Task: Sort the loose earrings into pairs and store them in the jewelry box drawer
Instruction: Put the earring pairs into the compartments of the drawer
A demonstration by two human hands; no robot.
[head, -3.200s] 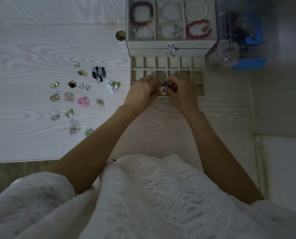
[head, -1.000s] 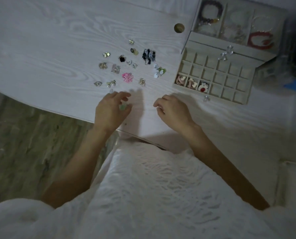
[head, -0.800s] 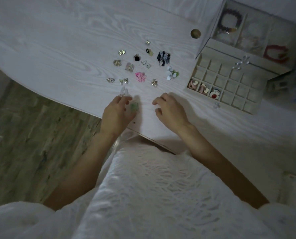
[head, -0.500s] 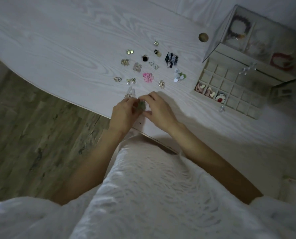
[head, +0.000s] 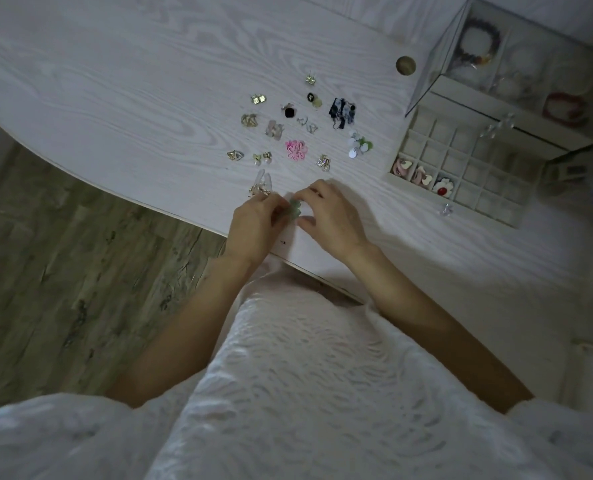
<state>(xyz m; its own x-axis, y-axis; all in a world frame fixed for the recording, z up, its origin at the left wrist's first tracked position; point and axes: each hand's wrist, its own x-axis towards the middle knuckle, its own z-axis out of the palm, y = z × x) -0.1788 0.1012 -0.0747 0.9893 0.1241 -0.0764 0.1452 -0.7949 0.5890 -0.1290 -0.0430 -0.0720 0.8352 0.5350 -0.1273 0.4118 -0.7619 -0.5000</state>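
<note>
My left hand (head: 253,226) and my right hand (head: 333,216) meet near the front edge of the white table (head: 115,98). Between their fingertips is a small green earring (head: 293,209); both hands pinch it. Beyond them lie several loose earrings, among them a pink flower one (head: 296,150), a black one (head: 289,112), a dark blue pair (head: 342,111) and a clear drop pair (head: 263,183). To the right stands the jewelry box (head: 489,98) with its gridded drawer (head: 461,174) pulled out. Three front-left cells of the drawer hold earrings, including a red-and-white flower (head: 443,187).
The box's glass-topped upper tray holds bracelets (head: 475,46). A round brass cap (head: 406,65) sits in the table left of the box. The table's curved edge runs close under my hands, with wooden floor (head: 63,271) to the left.
My hands left the drawer and came to the table's front edge. The left hand took the green earring, then the right hand joined it. The view swung left.
</note>
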